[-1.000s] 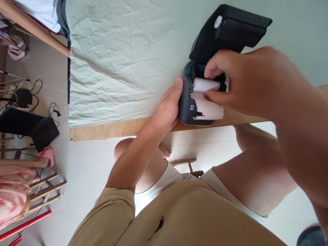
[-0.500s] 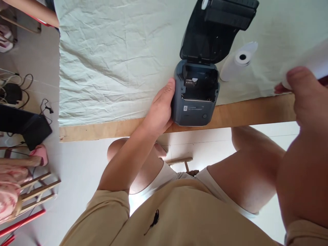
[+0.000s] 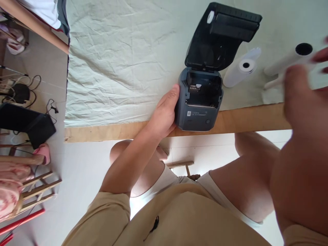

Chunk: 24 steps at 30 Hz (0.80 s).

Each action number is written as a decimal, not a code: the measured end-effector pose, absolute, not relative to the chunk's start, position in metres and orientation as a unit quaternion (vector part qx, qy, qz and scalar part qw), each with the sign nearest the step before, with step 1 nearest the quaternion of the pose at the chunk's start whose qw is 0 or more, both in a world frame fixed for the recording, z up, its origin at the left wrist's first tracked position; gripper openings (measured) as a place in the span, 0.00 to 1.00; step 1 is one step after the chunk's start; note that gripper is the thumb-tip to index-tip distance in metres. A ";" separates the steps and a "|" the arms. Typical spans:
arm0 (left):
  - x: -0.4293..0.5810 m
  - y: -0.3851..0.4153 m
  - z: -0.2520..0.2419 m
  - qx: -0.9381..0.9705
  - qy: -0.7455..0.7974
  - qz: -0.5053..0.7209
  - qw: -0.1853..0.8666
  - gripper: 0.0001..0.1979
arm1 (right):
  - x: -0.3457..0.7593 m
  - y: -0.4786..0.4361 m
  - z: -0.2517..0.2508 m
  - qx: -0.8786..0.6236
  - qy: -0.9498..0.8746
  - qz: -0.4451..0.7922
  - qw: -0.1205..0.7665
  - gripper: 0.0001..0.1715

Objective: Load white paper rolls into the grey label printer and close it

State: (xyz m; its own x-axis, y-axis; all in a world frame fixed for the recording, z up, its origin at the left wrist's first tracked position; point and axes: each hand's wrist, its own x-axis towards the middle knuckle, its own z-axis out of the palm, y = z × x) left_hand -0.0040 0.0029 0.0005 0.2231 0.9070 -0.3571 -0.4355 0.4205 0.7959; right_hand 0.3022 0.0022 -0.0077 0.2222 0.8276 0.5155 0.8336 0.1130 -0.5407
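Note:
A dark grey-blue portable label printer (image 3: 200, 119) rests at the table's front edge with its black lid (image 3: 217, 44) swung up and back. Its paper bay is exposed, and a small white scrap shows inside. My left hand (image 3: 164, 114) grips the printer's left side, thumb along the edge. To the right of the printer stands a small white paper roll (image 3: 234, 73) with a dark core. Farther right is a larger white roll (image 3: 284, 63) with a wide dark opening. Beside it, my right hand (image 3: 304, 92) is blurred, its thumb and fingers spread apart.
A pale green cloth (image 3: 123, 68) with creases covers the table, leaving a bare wooden front edge (image 3: 107, 133). On the floor at left are cables, a black box-like object (image 3: 41, 130) and a wooden stool (image 3: 38, 188). My knees are under the table edge.
My right hand has let go of the larger white roll, which now stands on the cloth, and its fingers have spread. The left hand keeps its hold on the printer. The view has shifted slightly.

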 end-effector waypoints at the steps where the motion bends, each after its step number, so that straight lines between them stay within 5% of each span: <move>1: -0.004 0.003 0.001 0.281 0.421 0.459 0.730 0.21 | 0.290 0.001 -0.006 -0.653 -0.660 0.001 0.372 0.38; 6: -0.004 0.002 0.003 0.283 0.419 0.458 0.731 0.22 | 0.243 0.027 -0.003 -0.671 -0.680 0.011 0.297 0.41; 18: -0.003 0.000 0.005 0.269 0.424 0.458 0.733 0.21 | 0.242 0.012 -0.009 -0.591 -0.725 0.078 0.344 0.20; 24: -0.005 0.000 0.004 0.258 0.434 0.463 0.729 0.19 | 0.246 0.010 -0.015 -0.607 -0.700 0.139 0.350 0.34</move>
State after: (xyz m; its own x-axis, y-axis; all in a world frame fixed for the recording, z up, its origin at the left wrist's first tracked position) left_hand -0.0051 0.0002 0.0040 0.1958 0.8982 -0.3935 -0.4506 0.4388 0.7774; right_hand 0.2463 0.0102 -0.0147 -0.0184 0.9471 0.3204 0.7521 0.2242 -0.6197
